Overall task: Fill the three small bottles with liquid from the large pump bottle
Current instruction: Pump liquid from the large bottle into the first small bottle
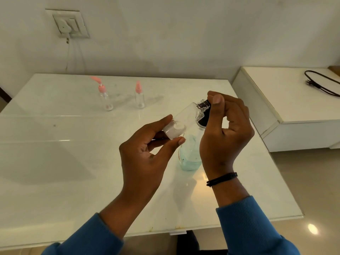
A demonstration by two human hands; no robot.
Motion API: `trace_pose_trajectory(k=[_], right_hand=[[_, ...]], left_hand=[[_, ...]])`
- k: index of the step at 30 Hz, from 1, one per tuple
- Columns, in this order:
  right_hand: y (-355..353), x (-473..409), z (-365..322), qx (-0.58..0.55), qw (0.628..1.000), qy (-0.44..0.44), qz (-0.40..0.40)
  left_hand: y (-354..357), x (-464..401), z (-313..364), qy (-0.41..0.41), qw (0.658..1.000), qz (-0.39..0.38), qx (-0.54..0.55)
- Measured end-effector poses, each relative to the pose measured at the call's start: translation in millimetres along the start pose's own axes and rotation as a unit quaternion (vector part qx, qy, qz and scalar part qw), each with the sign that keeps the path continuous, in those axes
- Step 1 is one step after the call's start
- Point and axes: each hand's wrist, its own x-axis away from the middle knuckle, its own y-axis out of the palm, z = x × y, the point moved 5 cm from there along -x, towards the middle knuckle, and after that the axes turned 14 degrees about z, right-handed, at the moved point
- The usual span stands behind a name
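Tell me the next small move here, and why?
Probably twist the cap off: the right hand pinches it while the left hand holds the small clear bottle tilted, apparently empty, above the large pump bottle.

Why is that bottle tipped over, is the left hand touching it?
Touching. The head view shows the left hand pinching the small clear bottle at its base.
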Motion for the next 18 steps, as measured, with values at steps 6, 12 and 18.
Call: trace_pose_trajectory(k=[6, 12, 18], right_hand=[[-0.1, -6.1, -4.2, 0.011, 1.0, -0.016, 0.0], [-0.5, -1.3, 0.4, -0.007, 1.0, 0.021, 0.006], [-0.4, -3.8, -3.8, 0.006, 1.0, 0.009, 0.007]], left_hand=[[1.5, -0.1, 1.1, 0.009, 1.0, -0.002, -0.007], [1.3, 0.0, -0.3, 0.009, 1.0, -0.003, -0.009], [1.5, 0.0, -0.4, 0.006, 1.0, -0.003, -0.001]])
